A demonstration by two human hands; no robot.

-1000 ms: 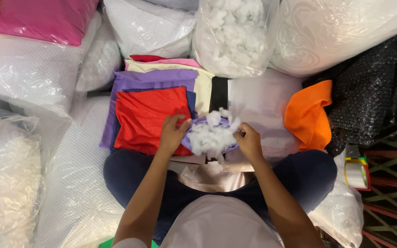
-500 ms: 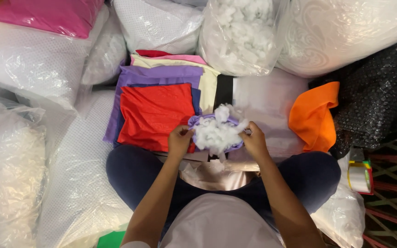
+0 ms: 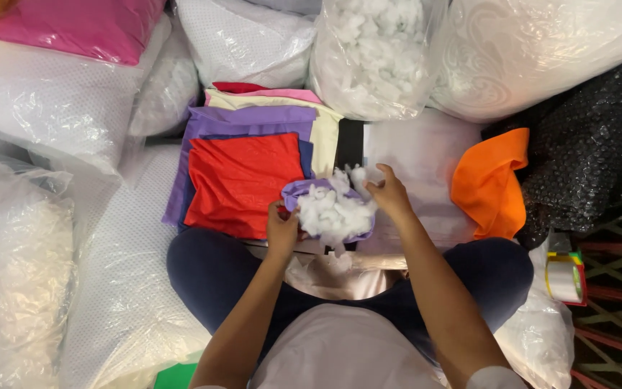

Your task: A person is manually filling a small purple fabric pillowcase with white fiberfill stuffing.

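A small purple fabric cover [image 3: 304, 191] sits over my lap with white fibre stuffing [image 3: 332, 210] bulging out of its opening. My left hand [image 3: 281, 232] grips the cover's left edge. My right hand [image 3: 390, 194] pinches the stuffing and the cover's right edge. Just beyond lies a stack of folded cloths, red [image 3: 242, 181] on top, with purple [image 3: 253, 119], cream and pink pieces under it.
A clear bag of white stuffing [image 3: 376, 54] stands at the back. Plastic-wrapped white pillows [image 3: 37, 108] surround me, with a pink one [image 3: 73, 25] at top left. An orange cloth [image 3: 491, 184] lies to the right, beside black bubble wrap [image 3: 584, 151]. A tape roll [image 3: 563, 277] sits at lower right.
Both hands have shifted slightly with the purple cover, and the stuffing sits pressed further into its opening. The view has tilted a little.
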